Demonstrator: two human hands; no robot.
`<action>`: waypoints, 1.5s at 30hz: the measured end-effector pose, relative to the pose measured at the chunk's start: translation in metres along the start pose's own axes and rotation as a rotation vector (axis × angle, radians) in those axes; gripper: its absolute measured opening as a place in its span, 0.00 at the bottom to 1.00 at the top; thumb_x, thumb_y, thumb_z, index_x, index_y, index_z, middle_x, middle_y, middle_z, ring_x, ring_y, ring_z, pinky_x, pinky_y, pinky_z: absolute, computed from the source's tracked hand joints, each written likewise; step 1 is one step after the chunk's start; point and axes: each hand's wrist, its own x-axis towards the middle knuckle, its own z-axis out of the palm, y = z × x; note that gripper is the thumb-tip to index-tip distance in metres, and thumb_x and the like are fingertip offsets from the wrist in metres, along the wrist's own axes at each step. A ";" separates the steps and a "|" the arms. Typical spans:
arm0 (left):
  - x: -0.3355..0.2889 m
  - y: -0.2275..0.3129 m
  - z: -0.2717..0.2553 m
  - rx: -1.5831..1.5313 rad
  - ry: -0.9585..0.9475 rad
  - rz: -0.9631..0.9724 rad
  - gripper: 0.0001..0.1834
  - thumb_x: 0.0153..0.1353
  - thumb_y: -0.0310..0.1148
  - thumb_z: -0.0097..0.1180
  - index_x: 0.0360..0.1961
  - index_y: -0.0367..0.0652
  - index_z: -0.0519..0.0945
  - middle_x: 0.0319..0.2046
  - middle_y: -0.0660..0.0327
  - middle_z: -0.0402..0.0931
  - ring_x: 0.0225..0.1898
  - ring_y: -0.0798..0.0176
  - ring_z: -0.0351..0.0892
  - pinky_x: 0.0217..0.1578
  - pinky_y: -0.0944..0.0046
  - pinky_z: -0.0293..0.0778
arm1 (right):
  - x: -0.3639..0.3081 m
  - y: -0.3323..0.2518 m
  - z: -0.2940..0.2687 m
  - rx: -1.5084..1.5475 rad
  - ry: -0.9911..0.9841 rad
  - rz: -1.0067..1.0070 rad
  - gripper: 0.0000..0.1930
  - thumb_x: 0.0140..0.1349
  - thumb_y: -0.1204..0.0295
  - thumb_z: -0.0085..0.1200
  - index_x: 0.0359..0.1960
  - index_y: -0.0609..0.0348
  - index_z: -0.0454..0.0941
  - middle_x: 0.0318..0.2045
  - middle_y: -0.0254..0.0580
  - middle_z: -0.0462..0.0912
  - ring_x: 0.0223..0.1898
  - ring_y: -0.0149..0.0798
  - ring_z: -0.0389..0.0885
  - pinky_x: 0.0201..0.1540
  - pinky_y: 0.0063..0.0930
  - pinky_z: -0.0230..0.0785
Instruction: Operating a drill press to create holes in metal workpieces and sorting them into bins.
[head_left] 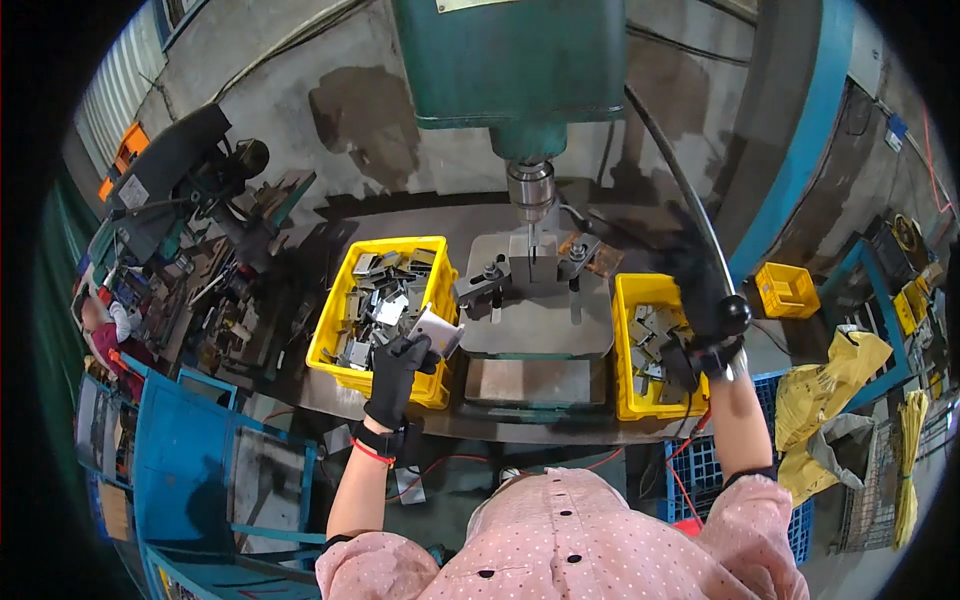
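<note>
My left hand [400, 375], in a black glove, grips a small flat silver metal piece [437, 329] over the near right corner of a yellow bin [447, 385] filled with similar metal pieces [390, 300]. My right hand [705, 310], also gloved in black, is raised by a curved metal lever [708, 225] and a black ball knob [735, 314]. Its fingers are dark and smeared, so their grip is unclear. Between the hands stands a green drill press [520, 70], its chuck [531, 188] and bit above a metal block [534, 262] flanked by clamps [487, 280] on the machine's table [540, 335].
Another yellow bin [625, 385] with metal pieces sits right of the press. A smaller yellow crate [787, 292] and yellow sacks [825, 385] are farther right. A second machine [190, 180] and a blue frame [185, 460] occupy the left. Red cable [455, 458] runs below the bench.
</note>
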 end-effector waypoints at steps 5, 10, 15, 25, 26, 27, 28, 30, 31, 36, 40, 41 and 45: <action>-0.013 0.015 0.008 0.008 -0.037 -0.031 0.13 0.60 0.35 0.52 0.32 0.34 0.79 0.22 0.60 0.77 0.23 0.70 0.75 0.28 0.70 0.70 | 0.054 0.067 0.013 0.251 -0.365 0.386 0.20 0.62 0.74 0.42 0.57 0.64 0.64 0.55 0.46 0.70 0.55 0.37 0.69 0.58 0.29 0.62; -0.024 0.007 0.003 -0.045 -0.037 -0.055 0.12 0.59 0.35 0.53 0.32 0.34 0.78 0.19 0.62 0.75 0.20 0.71 0.72 0.25 0.71 0.68 | 0.093 0.101 0.048 -0.171 -0.335 0.388 0.16 0.63 0.67 0.44 0.50 0.62 0.70 0.47 0.42 0.73 0.49 0.32 0.71 0.53 0.29 0.64; -0.041 0.010 0.002 -0.017 -0.001 -0.066 0.13 0.58 0.36 0.55 0.31 0.35 0.80 0.19 0.62 0.77 0.20 0.72 0.73 0.25 0.71 0.68 | 0.124 0.118 0.065 -0.379 -0.517 0.578 0.18 0.59 0.55 0.47 0.37 0.58 0.73 0.28 0.31 0.73 0.30 0.27 0.70 0.33 0.26 0.64; -0.043 0.000 0.003 -0.071 -0.046 -0.124 0.10 0.58 0.32 0.56 0.33 0.35 0.80 0.22 0.64 0.77 0.22 0.74 0.72 0.26 0.73 0.67 | 0.150 0.193 0.056 -0.660 -0.848 -0.203 0.11 0.59 0.70 0.44 0.39 0.61 0.75 0.35 0.40 0.78 0.32 0.34 0.76 0.38 0.31 0.70; -0.041 0.004 0.007 -0.053 -0.066 -0.132 0.09 0.58 0.30 0.55 0.34 0.34 0.80 0.23 0.65 0.77 0.23 0.75 0.72 0.27 0.73 0.66 | 0.151 0.208 0.050 -0.673 -0.804 -0.202 0.11 0.58 0.71 0.45 0.39 0.60 0.75 0.36 0.42 0.78 0.33 0.35 0.77 0.39 0.32 0.70; -0.043 0.006 0.006 -0.062 -0.068 -0.151 0.09 0.58 0.30 0.55 0.34 0.34 0.80 0.23 0.65 0.77 0.24 0.75 0.72 0.27 0.73 0.67 | 0.151 0.208 0.055 -0.696 -0.789 -0.159 0.11 0.56 0.73 0.46 0.40 0.60 0.75 0.37 0.43 0.79 0.34 0.37 0.77 0.39 0.33 0.70; -0.045 0.007 0.004 -0.070 -0.063 -0.174 0.09 0.58 0.30 0.55 0.34 0.34 0.80 0.23 0.66 0.77 0.24 0.75 0.72 0.27 0.73 0.67 | 0.149 0.197 0.066 -0.715 -0.778 -0.116 0.12 0.54 0.74 0.47 0.40 0.59 0.75 0.37 0.45 0.79 0.34 0.39 0.78 0.39 0.34 0.70; -0.047 0.005 0.001 -0.082 -0.066 -0.177 0.08 0.58 0.30 0.55 0.34 0.34 0.80 0.23 0.66 0.77 0.24 0.75 0.72 0.27 0.73 0.67 | 0.145 0.174 0.067 -0.837 -0.793 -0.045 0.15 0.51 0.75 0.50 0.42 0.57 0.76 0.35 0.47 0.79 0.33 0.42 0.79 0.37 0.34 0.71; -0.047 0.002 0.000 -0.086 -0.072 -0.158 0.08 0.59 0.30 0.55 0.34 0.34 0.80 0.23 0.66 0.77 0.24 0.75 0.73 0.27 0.73 0.67 | 0.144 0.164 0.067 -0.915 -0.809 -0.068 0.17 0.49 0.76 0.51 0.43 0.57 0.76 0.34 0.48 0.79 0.32 0.43 0.79 0.36 0.35 0.71; -0.051 0.010 0.005 -0.104 -0.076 -0.155 0.09 0.59 0.30 0.54 0.34 0.34 0.79 0.23 0.66 0.77 0.24 0.74 0.73 0.27 0.73 0.67 | 0.142 0.155 0.062 -0.841 -0.730 -0.025 0.21 0.44 0.76 0.55 0.45 0.54 0.76 0.29 0.48 0.79 0.28 0.44 0.79 0.33 0.32 0.72; -0.052 0.001 0.000 -0.115 -0.039 -0.153 0.07 0.59 0.30 0.55 0.32 0.35 0.79 0.22 0.68 0.75 0.24 0.76 0.70 0.26 0.73 0.65 | 0.144 0.143 0.068 -0.876 -0.787 -0.042 0.18 0.48 0.76 0.52 0.45 0.55 0.77 0.29 0.47 0.79 0.27 0.43 0.78 0.31 0.31 0.72; -0.051 -0.002 0.000 -0.116 -0.030 -0.151 0.07 0.59 0.30 0.55 0.30 0.36 0.79 0.21 0.69 0.74 0.24 0.77 0.68 0.26 0.73 0.64 | 0.142 0.150 0.070 -0.682 -0.694 0.046 0.17 0.50 0.76 0.51 0.45 0.55 0.76 0.29 0.46 0.80 0.27 0.42 0.78 0.31 0.31 0.71; -0.044 -0.014 0.006 -0.034 -0.059 -0.042 0.08 0.58 0.29 0.56 0.23 0.38 0.77 0.19 0.72 0.68 0.23 0.79 0.62 0.24 0.73 0.60 | 0.142 0.174 0.064 -0.707 -0.601 -0.302 0.14 0.58 0.74 0.46 0.45 0.56 0.76 0.34 0.41 0.80 0.32 0.34 0.78 0.34 0.30 0.70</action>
